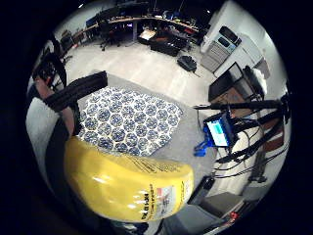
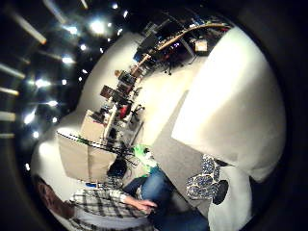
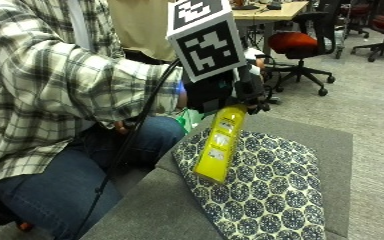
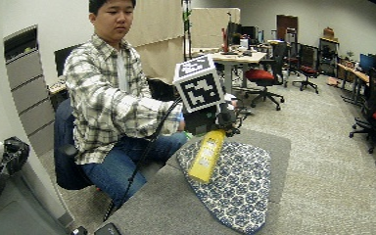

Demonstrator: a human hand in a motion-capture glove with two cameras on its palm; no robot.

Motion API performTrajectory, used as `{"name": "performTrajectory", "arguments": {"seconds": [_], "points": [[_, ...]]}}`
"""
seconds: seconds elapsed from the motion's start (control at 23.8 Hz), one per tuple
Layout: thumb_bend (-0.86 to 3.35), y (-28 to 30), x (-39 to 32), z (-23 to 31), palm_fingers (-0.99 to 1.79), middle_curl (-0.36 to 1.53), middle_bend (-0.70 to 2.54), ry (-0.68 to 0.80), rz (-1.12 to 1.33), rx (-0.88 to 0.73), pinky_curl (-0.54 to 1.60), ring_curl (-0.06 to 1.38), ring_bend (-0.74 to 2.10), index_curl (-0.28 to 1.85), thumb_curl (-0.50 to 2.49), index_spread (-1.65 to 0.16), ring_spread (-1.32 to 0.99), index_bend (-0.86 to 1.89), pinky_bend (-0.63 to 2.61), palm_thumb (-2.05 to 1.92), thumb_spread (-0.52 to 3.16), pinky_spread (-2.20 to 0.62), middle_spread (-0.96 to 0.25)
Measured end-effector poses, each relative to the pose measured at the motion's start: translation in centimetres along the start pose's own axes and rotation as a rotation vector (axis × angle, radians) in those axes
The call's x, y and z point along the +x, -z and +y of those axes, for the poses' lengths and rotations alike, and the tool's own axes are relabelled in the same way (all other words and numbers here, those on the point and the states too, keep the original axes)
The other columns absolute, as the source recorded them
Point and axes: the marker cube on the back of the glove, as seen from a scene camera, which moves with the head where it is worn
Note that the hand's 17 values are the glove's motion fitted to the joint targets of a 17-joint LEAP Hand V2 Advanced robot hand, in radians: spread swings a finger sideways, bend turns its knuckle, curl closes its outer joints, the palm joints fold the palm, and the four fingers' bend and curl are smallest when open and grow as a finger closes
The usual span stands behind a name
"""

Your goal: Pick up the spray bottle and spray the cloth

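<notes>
Yellow bottle (image 3: 219, 144) is held at its top by the right hand (image 3: 224, 90), fingers curled round the neck in a closed grip. It is raised and tilted above the near edge of the patterned cloth (image 3: 272, 190); contact with the cloth cannot be determined. The cloth is spread flat on the grey tabletop (image 3: 159, 210). In the palm view, the bottle (image 1: 127, 183) is seen close to the palm, with the cloth (image 1: 127, 120) beyond it.

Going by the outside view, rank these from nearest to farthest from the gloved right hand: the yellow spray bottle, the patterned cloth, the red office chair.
1. The yellow spray bottle: held by the gloved right hand, hanging down from it.
2. The patterned cloth: spread on the grey table, under the bottle's base.
3. The red office chair: on the floor behind the table, well beyond the hand.
</notes>
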Motion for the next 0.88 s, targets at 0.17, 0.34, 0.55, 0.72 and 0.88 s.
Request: {"name": "performTrajectory", "arguments": {"seconds": [0.17, 0.34, 0.55, 0.72, 0.88], "points": [[-0.03, 1.4, 0.4, 0.2, 1.21, 0.55, 0.47, -0.047, -0.124, 0.066, 0.39, 0.49, 0.58, 0.49, 0.75, -0.30, -0.23, 0.15, 0.56, 1.13, 0.20, -0.16, -0.18], [-0.03, 2.6, 1.0, 0.7, 1.21, 0.55, 0.47, -0.098, -0.249, 0.141, 0.39, 0.49, 0.58, 0.49, 0.75, -0.30, -0.23, 0.15, 0.56, 1.13, 0.20, -0.16, -0.18], [-0.03, 3.7, 2.3, 1.4, 1.21, 0.55, 0.47, -0.194, -0.417, 0.240, 0.40, 0.49, 0.58, 0.49, 0.75, -0.30, -0.23, 0.15, 0.56, 1.13, 0.20, -0.16, -0.18], [-0.03, 4.4, 3.9, 2.0, 1.21, 0.55, 0.47, -0.270, -0.521, 0.313, 0.40, 0.49, 0.58, 0.49, 0.75, -0.30, -0.23, 0.15, 0.56, 1.13, 0.20, -0.16, -0.18], [-0.03, 4.9, 5.0, 2.7, 1.21, 0.55, 0.47, -0.308, -0.582, 0.373, 0.40, 0.49, 0.58, 0.49, 0.75, -0.30, -0.23, 0.15, 0.56, 1.13, 0.20, -0.16, -0.18]]}}
